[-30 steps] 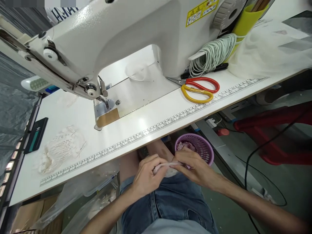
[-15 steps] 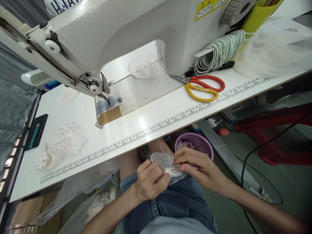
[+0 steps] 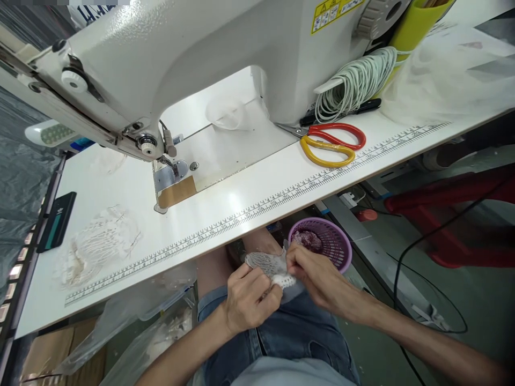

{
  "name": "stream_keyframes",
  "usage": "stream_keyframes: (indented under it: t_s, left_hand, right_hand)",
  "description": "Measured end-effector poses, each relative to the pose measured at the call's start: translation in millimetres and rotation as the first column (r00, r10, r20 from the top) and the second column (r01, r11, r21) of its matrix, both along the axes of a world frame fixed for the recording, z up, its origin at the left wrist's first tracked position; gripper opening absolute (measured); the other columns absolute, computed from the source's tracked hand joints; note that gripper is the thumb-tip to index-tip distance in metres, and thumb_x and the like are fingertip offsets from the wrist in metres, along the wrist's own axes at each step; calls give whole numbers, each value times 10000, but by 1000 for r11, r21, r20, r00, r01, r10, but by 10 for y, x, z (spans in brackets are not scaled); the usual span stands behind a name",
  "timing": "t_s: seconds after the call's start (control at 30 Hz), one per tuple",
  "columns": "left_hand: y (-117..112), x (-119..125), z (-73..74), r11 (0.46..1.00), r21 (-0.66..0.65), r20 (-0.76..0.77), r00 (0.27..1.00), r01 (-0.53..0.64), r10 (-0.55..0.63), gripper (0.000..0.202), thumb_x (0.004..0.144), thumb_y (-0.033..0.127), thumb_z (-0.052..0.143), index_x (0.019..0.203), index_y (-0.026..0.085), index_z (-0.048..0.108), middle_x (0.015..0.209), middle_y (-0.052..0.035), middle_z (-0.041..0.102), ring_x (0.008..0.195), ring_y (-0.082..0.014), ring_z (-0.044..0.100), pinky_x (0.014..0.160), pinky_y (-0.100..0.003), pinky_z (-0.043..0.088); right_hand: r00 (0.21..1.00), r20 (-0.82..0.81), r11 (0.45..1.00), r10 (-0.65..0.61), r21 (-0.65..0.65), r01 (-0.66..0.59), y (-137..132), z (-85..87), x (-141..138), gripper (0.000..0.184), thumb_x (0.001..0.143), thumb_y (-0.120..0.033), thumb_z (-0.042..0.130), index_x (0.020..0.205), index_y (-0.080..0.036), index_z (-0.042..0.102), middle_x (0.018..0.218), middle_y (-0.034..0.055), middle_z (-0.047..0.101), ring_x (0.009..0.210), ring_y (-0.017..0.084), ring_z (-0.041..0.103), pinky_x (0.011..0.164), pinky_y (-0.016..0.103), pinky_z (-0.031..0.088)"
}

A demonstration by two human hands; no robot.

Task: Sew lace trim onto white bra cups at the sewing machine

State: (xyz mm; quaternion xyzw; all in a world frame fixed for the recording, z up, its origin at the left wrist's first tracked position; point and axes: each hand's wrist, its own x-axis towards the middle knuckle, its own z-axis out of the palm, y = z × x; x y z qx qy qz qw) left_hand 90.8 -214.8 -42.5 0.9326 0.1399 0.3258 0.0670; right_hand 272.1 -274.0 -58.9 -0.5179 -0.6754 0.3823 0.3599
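A white lace piece (image 3: 267, 262) is held in both hands above the lap, just off the near edge of the desk (image 3: 213, 206). The left hand (image 3: 252, 297) has its fingers curled tightly around the lower left part of the lace piece, and the right hand (image 3: 314, 276) pinches its right side between thumb and bent fingers, so both sets of fingers are grasping it; a thicker white scalloped trim (image 3: 282, 280) shows between them. Just beyond the right hand, below the desk's near edge, stands a purple basket (image 3: 340, 244) with crumpled material (image 3: 308, 239) inside. Along that near edge runs a printed ruler scale (image 3: 241, 215). A sewing machine (image 3: 225, 48) stands on the desk behind it. Toward the right end, scissors (image 3: 328, 145) with one red and one yellow handle lie between the scale and the machine, near a coil of pale cord (image 3: 356, 80); sheer white fabric (image 3: 438, 86) spreads farther right, up to the near edge. Near the desk's near left corner lies another lace piece, flat and wrinkled (image 3: 104, 241), with a dark flat object (image 3: 56, 222) beside it at the left edge.
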Motion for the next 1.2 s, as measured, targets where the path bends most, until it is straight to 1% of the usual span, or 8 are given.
stream_keyframes:
  t_s: [0.2, 0.3, 0.6, 0.8, 0.97, 1.03, 1.13, 1.2]
  left_hand:
    - [8, -36, -29, 1000, 3, -24, 999, -21, 21, 119, 827, 48, 488, 779, 138, 550, 526, 25, 509, 496, -95, 403, 524, -270, 237]
    - [8, -37, -30, 1000, 14, -31, 999, -10, 11, 113, 817, 44, 502, 770, 135, 552, 511, 22, 508, 500, -99, 405, 523, -272, 228]
    - [-1, -6, 30, 999, 32, -69, 997, 42, -40, 118, 836, 63, 477, 791, 145, 549, 526, 28, 501, 506, -103, 426, 522, -273, 226]
    - [-7, -76, -45, 998, -65, -89, 996, -11, 5, 153, 861, 66, 430, 921, 126, 557, 581, 2, 521, 539, -116, 426, 532, -270, 264]
    - [10, -19, -19, 992, -121, -78, 996, -38, 29, 168, 858, 78, 434, 902, 137, 586, 592, 3, 502, 532, -111, 407, 526, -261, 262]
    - [29, -5, 23, 995, -96, -61, 998, -22, 16, 155, 851, 75, 446, 877, 130, 589, 569, 5, 493, 528, -113, 396, 521, -266, 245]
    - [68, -36, 74, 999, -39, -33, 999, -21, 20, 170, 832, 38, 434, 860, 114, 583, 542, 9, 463, 529, -118, 373, 517, -271, 227]
    - [84, -76, 78, 994, -96, -82, 996, -44, 37, 215, 813, 11, 404, 852, 117, 587, 570, 2, 464, 543, -122, 378, 526, -268, 247]
  right_hand:
    - [955, 165, 968, -248, -6, 252, -41, -490, 265, 151, 922, -189, 300, 785, -220, 354, 753, 20, 431, 620, 165, 413, 555, 283, 338]
    - [940, 179, 955, -292, -6, 297, -85, -506, 342, 171, 939, -222, 304, 787, -218, 383, 742, 19, 439, 630, 170, 437, 565, 290, 354]
    - [979, -128, 984, 161, -60, -169, 147, -2, 217, 209, 925, -352, 466, 868, -188, 582, 878, 42, 511, 789, 153, 494, 680, 275, 400]
    - [923, -358, 972, 139, -130, -196, 175, -17, 257, 229, 923, -345, 474, 791, -172, 546, 853, 29, 493, 795, 139, 485, 699, 270, 397]
    - [766, -627, 924, 144, -193, -331, 120, 55, 168, 268, 936, -399, 425, 831, -170, 519, 894, 31, 523, 570, 69, 412, 498, 201, 351]
    - [820, -538, 929, 196, -166, -332, 100, 12, 188, 271, 955, -368, 384, 825, -170, 517, 789, 17, 546, 564, 83, 433, 514, 212, 362]
    - [993, -35, 992, 110, -65, -112, 45, -233, 402, 280, 948, -295, 366, 742, -182, 519, 676, 18, 540, 604, 130, 483, 543, 249, 367]
    - [953, 298, 998, -60, 27, 54, -10, -446, 610, 290, 936, -288, 358, 747, -199, 559, 664, 32, 561, 563, 145, 488, 514, 265, 355]
